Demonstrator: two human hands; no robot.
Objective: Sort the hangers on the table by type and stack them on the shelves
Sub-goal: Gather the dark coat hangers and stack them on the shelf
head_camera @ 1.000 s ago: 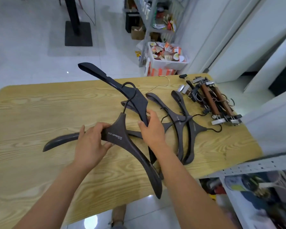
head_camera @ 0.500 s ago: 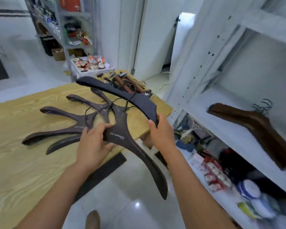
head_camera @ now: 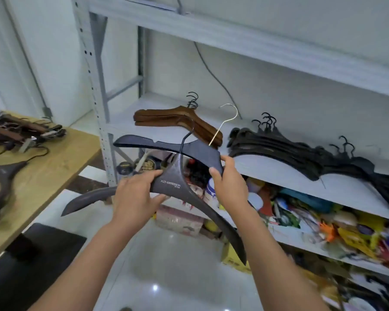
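Observation:
My left hand (head_camera: 136, 195) grips a dark grey wide-shouldered hanger (head_camera: 173, 185) at its lettered centre. My right hand (head_camera: 228, 178) holds a second dark hanger (head_camera: 164, 145) with a silver hook, lying crosswise above the first. Both hangers hang in the air in front of the white shelf (head_camera: 267, 173). On that shelf lie a stack of brown wooden hangers (head_camera: 177, 118) and a pile of black hangers (head_camera: 301, 153). More dark hangers (head_camera: 0, 187) and brown clip hangers (head_camera: 20, 131) remain on the wooden table (head_camera: 43, 171) at the left.
The shelf's perforated metal upright (head_camera: 99, 104) stands between table and shelf. The lower shelf (head_camera: 323, 221) is packed with colourful packets and jars. A grey cable runs down the back wall. A black mat (head_camera: 20, 265) lies on the glossy floor.
I have turned right from the table to face the shelf, carrying both dark hangers with me. The hands keep the same grips.

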